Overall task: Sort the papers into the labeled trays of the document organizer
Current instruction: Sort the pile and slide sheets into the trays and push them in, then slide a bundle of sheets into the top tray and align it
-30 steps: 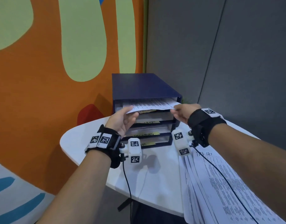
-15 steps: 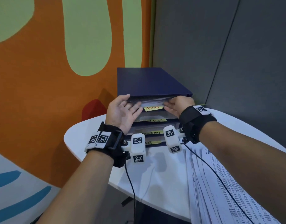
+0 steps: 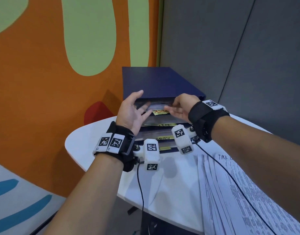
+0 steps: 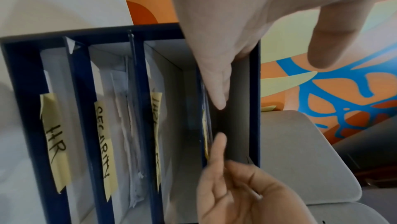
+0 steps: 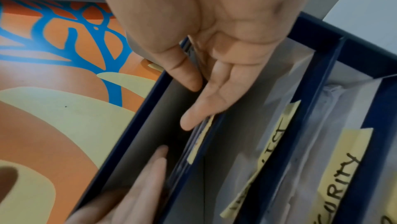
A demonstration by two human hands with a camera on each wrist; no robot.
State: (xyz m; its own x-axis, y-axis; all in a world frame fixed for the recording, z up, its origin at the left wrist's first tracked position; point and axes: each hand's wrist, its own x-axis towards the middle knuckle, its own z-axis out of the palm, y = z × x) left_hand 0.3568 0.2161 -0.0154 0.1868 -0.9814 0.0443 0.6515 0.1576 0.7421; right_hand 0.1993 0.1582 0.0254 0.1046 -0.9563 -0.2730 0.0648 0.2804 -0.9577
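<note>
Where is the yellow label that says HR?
In the left wrist view, the HR label sits on the organizer's tray next to the SECURITY label.

Left hand (image 3: 131,112) and right hand (image 3: 180,107) face palm-inward, fingers (image 4: 217,81) relaxed.

White table (image 3: 98,150), document organizer (image 3: 156,82), papers (image 3: 247,200)

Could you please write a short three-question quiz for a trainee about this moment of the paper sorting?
1. True or false: both hands are at the top tray of the document organizer.
2. Which label is on the lowest tray? A) HR B) ADMIN C) SECURITY
3. Fill in: the unsorted papers lie on the white ____.

Key
1. True: the left hand and the right hand are both at the top tray, above the ADMIN label.
2. A, the HR label.
3. Table.
</note>
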